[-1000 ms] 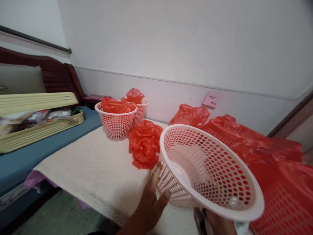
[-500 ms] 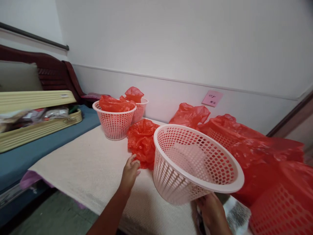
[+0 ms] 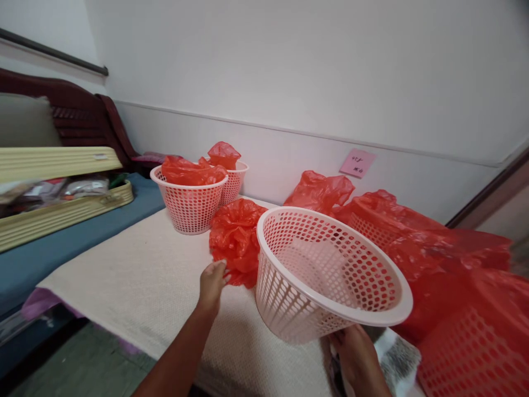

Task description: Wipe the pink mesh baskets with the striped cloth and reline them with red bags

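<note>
A white perforated plastic basket [image 3: 289,275] is tilted toward me in the middle, with nothing in it. My right hand [image 3: 355,353] grips it from below the near right side of its rim, and the basket hides some of the fingers. To its left lies a crumpled red plastic bag [image 3: 237,240] on the cream cloth [image 3: 157,281]. My left hand [image 3: 212,284] is at the bag's lower left edge, its fingers curled in against the plastic. The fingertips show only in part.
Two white baskets [image 3: 190,207] with red bags in them stand at the back left. Several red-bagged baskets [image 3: 467,336] crowd the right side. A pink note [image 3: 357,163] is on the wall. At left, a yellow case [image 3: 70,215] lies open on a blue bed surface [image 3: 144,196].
The view has shifted slightly to the right. My left hand's raised fingers have curled in at the edge of the red bag. My right hand keeps its grip on the tilted basket.
</note>
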`<state>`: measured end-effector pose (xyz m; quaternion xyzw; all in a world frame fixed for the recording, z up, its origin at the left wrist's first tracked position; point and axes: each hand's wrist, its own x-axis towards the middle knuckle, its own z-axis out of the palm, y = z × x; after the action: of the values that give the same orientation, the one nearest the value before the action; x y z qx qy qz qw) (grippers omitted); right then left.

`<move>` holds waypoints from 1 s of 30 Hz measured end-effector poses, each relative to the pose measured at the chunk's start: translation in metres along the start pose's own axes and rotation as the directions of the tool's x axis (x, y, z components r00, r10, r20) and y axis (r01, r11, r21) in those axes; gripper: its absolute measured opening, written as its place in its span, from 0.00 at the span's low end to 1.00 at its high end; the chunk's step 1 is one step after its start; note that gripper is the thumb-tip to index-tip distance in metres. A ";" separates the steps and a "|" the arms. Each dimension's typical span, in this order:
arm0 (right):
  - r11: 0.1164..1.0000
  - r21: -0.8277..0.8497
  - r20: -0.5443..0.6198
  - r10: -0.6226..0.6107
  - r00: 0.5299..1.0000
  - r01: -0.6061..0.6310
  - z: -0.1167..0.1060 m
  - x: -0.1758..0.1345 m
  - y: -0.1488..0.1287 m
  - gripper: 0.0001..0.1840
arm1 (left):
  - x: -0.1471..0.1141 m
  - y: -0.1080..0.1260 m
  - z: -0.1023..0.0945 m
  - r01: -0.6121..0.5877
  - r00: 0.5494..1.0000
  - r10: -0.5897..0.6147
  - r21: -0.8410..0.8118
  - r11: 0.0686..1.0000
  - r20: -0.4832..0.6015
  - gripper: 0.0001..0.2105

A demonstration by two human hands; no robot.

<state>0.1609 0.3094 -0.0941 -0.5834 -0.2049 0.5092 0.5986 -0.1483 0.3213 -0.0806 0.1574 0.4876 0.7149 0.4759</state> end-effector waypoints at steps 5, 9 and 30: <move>1.000 -0.018 0.022 0.005 1.000 -0.005 0.002 -0.004 -0.003 0.20 | -0.001 0.016 -0.021 -0.035 0.988 0.005 -0.190 0.981 -0.155 0.04; 0.999 -0.029 0.008 -0.013 1.000 0.014 0.002 -0.006 -0.003 0.19 | 0.000 0.023 -0.035 -0.011 0.970 -0.062 -0.297 0.955 -0.234 0.05; 0.991 -0.126 0.053 -0.030 0.998 0.037 -0.007 0.005 0.010 0.20 | -0.007 0.015 -0.047 0.240 0.971 -0.240 -0.005 0.971 -0.012 0.05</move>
<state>0.1653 0.3087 -0.1063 -0.6034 -0.2619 0.4999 0.5634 -0.1855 0.2889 -0.0887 0.0916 0.5047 0.6539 0.5561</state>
